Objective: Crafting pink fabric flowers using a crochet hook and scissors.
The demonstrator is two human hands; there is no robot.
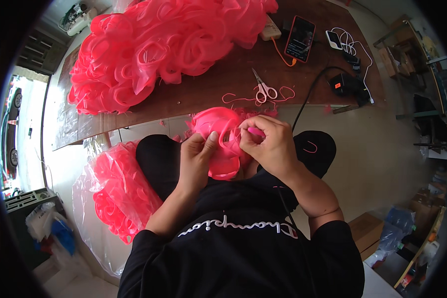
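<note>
A bunch of bright pink ruffled fabric (224, 164) rests over my lap at the table's front edge. My left hand (196, 156) pinches its left side, thumb on top. At its right side my right hand (270, 144) is closed round a small tool with a pink handle (256, 131). The tool's tip points into the fabric folds and is too small to make out. Just beyond my hands, white-handled scissors (264, 92) lie on the brown table (203, 97), with loose pink thread (241, 98) around them.
A big heap of pink ruffled flowers (149, 54) covers the table's left. At the right are a phone (300, 38) on an orange cable, a white device (334, 39) and a black adapter (343, 84). A clear plastic bag of pink ruffles (119, 184) stands by my left leg.
</note>
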